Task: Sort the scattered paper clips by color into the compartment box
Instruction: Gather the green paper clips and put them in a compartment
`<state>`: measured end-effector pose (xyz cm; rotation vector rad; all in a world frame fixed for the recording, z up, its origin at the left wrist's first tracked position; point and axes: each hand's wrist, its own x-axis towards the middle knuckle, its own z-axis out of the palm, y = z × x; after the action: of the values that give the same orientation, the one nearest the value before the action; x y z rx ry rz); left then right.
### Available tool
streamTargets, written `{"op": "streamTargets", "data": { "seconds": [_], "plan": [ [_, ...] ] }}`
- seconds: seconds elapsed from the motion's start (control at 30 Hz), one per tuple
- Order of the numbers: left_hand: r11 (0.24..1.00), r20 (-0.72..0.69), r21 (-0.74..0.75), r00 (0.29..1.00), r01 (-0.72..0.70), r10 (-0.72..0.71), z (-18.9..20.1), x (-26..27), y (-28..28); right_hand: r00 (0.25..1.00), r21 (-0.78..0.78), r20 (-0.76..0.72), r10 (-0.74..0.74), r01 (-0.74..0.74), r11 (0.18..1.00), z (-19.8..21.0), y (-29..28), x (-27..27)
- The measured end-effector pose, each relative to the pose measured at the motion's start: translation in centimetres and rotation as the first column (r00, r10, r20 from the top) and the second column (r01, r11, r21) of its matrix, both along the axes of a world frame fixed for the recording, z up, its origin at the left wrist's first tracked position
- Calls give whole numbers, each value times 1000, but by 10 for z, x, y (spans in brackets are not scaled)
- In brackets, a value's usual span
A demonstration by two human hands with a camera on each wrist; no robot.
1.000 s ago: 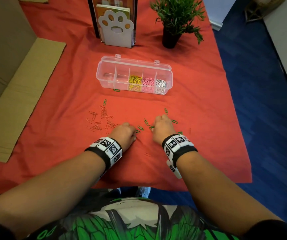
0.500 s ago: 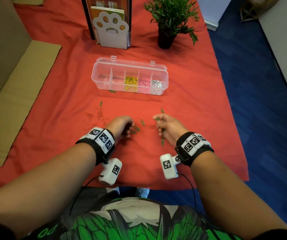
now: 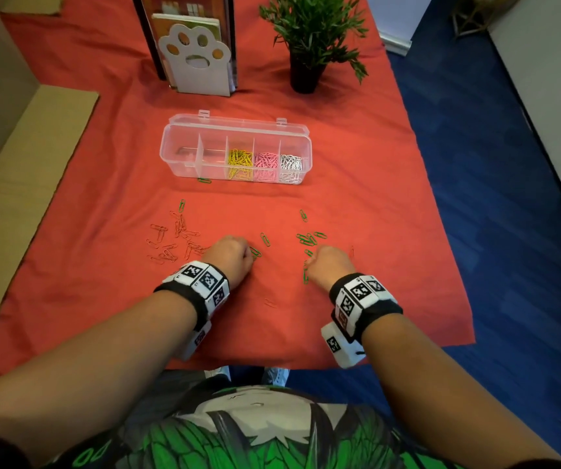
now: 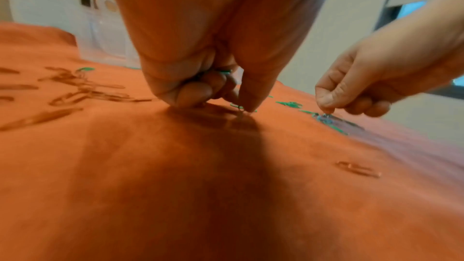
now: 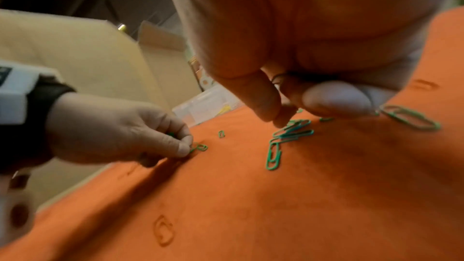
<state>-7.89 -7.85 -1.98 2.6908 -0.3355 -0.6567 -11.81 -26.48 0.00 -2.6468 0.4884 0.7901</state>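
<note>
The clear compartment box [image 3: 184, 143] holds yellow [image 3: 239, 160], pink [image 3: 266, 163] and white clips [image 3: 291, 164]; its two left compartments look bare. Green clips [image 3: 309, 238] lie scattered in front of my right hand [image 3: 308, 262]; red clips [image 3: 174, 238] lie left of my left hand [image 3: 250, 253]. In the left wrist view my left hand [image 4: 241, 106] pinches a green clip on the cloth, with more green clips [image 4: 223, 71] curled in its fingers. My right hand [image 5: 276, 122] pinches at a small pile of green clips [image 5: 291, 130], a clip [image 5: 277, 78] tucked in its fingers.
A red cloth [image 3: 357, 184] covers the table; its front edge is close behind my wrists. A paw-shaped white book stand [image 3: 198, 62] and a potted plant [image 3: 306, 76] stand behind the box. Flat cardboard [image 3: 28, 170] lies at the left. One green clip [image 3: 204, 180] lies against the box front.
Both hands had lifted and turned half a second ago, the right one with a green clip hanging. Now both are down on the cloth, knuckles up, pinching at green clips.
</note>
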Motion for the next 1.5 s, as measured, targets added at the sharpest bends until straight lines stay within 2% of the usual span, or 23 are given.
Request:
{"op": "streamTargets", "data": {
  "seconds": [0.07, 0.1, 0.17, 0.23, 0.27, 0.33, 0.4, 0.43, 0.47, 0.53, 0.57, 0.63, 0.7, 0.9, 1.0, 1.07, 1.1, 1.17, 1.23, 1.27, 1.33, 1.4, 1.5],
  "plan": [
    [984, -109, -116, 987, -133, 120, 5, 2, -4, 991, 172, 26, -132, 126, 977, -5, -1, 0],
    [936, -242, -225, 946, -271, 215, 9, 3, -6, 967, 320, 2, -256, 242, 916, -8, -2, 0],
    [667, -585, -432, 751, -608, 306, 18, 3, -9, 885, 573, -97, -456, 424, 701, -10, -4, 0],
    [381, -815, -447, 544, -809, 199, 26, 2, -9, 830, 687, -147, -539, 477, 548, -8, -10, -3],
    [300, -865, -435, 486, -849, 123, 29, 3, -7, 814, 715, -144, -563, 479, 509, -4, -11, -3],
    [213, -895, -423, 443, -881, 57, 35, 4, -5, 819, 705, -87, -568, 453, 545, -5, -16, -1],
    [231, -889, -405, 440, -885, 128, 31, 6, -9, 859, 605, 13, -511, 400, 688, -9, -22, 0],
    [293, -850, -414, 482, -862, 214, 29, 6, -13, 890, 521, 70, -451, 353, 777, -12, -24, 1],
    [409, -754, -442, 578, -798, 314, 24, 7, -15, 919, 429, 118, -378, 296, 854, -14, -26, 1],
    [734, -401, -410, 830, -541, 388, 15, 8, -15, 958, 251, 166, -235, 189, 949, -16, -26, -3],
    [865, -221, -320, 919, -385, 327, 14, 8, -13, 970, 178, 176, -170, 139, 974, -18, -24, -6],
    [983, -4, -120, 990, -138, 138, 10, 6, -8, 982, 57, 185, -47, 37, 998, -21, -18, -14],
    [999, 72, -44, 997, -22, 25, 8, 4, -5, 974, -22, 223, 46, -42, 999, -21, -11, -21],
    [999, 82, -33, 996, 35, -32, 0, 0, -6, 949, -61, 277, 149, -137, 989, -26, -1, -25],
    [995, 54, -90, 997, -43, 48, -2, 3, -9, 950, -40, 265, 167, -163, 986, -27, -2, -19],
    [966, -81, -188, 983, -177, 164, 3, 6, -12, 958, 41, 264, 112, -127, 991, -25, -5, -11],
    [908, -232, -283, 941, -309, 248, 7, 7, -14, 964, 108, 261, 50, -81, 991, -23, -8, -8],
    [636, -589, -431, 733, -641, 340, 15, 9, -16, 968, 251, 223, -113, 55, 966, -19, -16, 0],
    [340, -824, -427, 515, -838, 234, 25, 10, -15, 944, 413, 173, -280, 188, 891, -16, -23, 4],
    [250, -875, -414, 458, -876, 156, 31, 10, -13, 916, 533, 130, -379, 258, 806, -14, -24, 4],
    [149, -911, -397, 408, -906, 58, 37, 13, -10, 838, 751, -17, -545, 370, 547, -9, -26, 4],
    [158, -910, -395, 409, -905, 70, 37, 15, -11, 757, 857, -181, -628, 434, 277, -2, -29, 4],
    [352, -818, -444, 533, -824, 215, 33, 15, -20, 627, 865, -413, -660, 498, -68, 8, -35, 4]
  ]
}}
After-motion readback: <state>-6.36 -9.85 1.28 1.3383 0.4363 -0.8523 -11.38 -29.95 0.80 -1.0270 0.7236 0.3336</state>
